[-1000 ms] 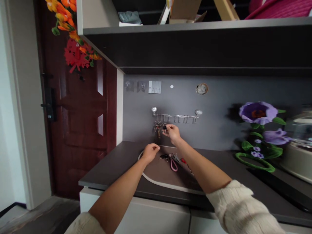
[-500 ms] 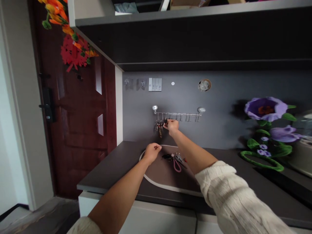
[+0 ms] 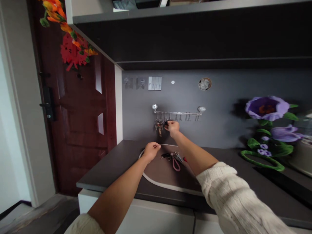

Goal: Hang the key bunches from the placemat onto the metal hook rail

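A dark red door (image 3: 75,130) fills the left of the frame, with a red and orange felt flower spray (image 3: 73,52) on its upper part, and a dark overhead cabinet (image 3: 195,35) runs across the top. Below the cabinet, a grey wall panel (image 3: 136,97) backs a dark bench (image 3: 102,165), with large purple felt flowers (image 3: 266,109) on the wall at the right.

A tan mat with a white edge (image 3: 165,180) lies on the bench at lower centre. On it, a bunch of dark keys (image 3: 166,156), a pink loop (image 3: 175,165) and a small metal tool (image 3: 179,157) lie close together. A steel hook rail (image 3: 182,113) is fixed to the panel at centre, and a bunch of keys (image 3: 159,127) hangs from its left end.

The work in hand appears to be at this rail. The right hand (image 3: 172,127), its cream knit sleeve (image 3: 234,195) pushed back, is pinched nearly shut on a small dark key fob (image 3: 166,123) at a hook just beside the hanging bunch. The left hand (image 3: 151,152) hovers above the mat's upper edge, loosely curled; whether it holds anything is hidden. The next move calls for a fine, steady touch, keeping the fob's ring clear of the hook's tip and the neighbouring keys.
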`<state>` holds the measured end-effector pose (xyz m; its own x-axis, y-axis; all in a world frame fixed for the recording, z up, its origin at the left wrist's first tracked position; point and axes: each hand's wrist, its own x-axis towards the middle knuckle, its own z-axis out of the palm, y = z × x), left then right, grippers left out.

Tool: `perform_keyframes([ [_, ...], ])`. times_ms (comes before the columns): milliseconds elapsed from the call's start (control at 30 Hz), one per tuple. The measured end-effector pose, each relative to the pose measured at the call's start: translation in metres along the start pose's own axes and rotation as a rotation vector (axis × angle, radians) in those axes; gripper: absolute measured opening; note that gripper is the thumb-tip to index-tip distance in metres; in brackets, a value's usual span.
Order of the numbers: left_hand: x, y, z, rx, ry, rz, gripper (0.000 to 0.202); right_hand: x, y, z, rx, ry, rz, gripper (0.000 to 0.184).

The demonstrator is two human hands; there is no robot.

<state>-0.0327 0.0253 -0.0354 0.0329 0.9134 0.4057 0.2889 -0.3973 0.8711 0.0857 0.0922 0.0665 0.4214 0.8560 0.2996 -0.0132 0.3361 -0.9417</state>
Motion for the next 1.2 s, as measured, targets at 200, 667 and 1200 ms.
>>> perform_keyframes([
  [200,-0.003,0.007,-0.005,-0.013,-0.026,-0.124,0.01,-0.018,-0.002,-0.014,-0.024,-0.066,0.032,0.01],
  [667,-0.013,0.02,0.012,0.069,-0.073,-0.099,0.009,-0.078,0.03,-0.079,-0.179,-0.272,-0.03,0.008],
  [1200,-0.009,0.012,0.009,0.415,-0.249,0.34,0.016,-0.085,0.046,-0.093,-0.715,-0.359,-0.388,0.01],
])
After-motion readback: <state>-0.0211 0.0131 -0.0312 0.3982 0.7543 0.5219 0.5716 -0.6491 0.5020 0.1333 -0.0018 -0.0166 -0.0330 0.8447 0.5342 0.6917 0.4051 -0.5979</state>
